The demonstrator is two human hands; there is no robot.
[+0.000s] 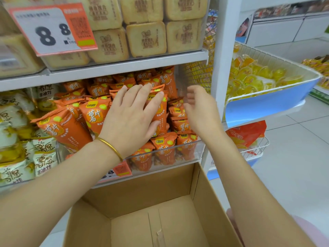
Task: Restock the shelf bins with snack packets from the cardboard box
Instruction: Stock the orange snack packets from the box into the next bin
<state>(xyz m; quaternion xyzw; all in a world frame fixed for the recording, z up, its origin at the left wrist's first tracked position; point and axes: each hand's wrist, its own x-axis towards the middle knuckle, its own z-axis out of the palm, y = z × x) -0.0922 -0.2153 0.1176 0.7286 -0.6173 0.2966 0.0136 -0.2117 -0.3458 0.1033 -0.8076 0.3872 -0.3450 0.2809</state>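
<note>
A clear shelf bin [194, 152] holds a heap of orange snack packets [62, 127]. My left hand [131, 116], with a gold bangle on the wrist, lies flat with straight fingers pressing on the packets near the middle of the heap. My right hand [201, 107] hovers edge-on at the bin's right side, fingers relaxed and holding nothing. Below the shelf stands an open cardboard box [204, 202]; no packets show inside it.
White and yellow packets [16, 132] fill the neighbouring bin on the left. Square pastries [146, 38] and a price tag [53, 29] sit on the shelf above. A white upright [220, 68] bounds the bin; a blue-fronted wire basket [267, 102] of yellow sweets juts out on the right.
</note>
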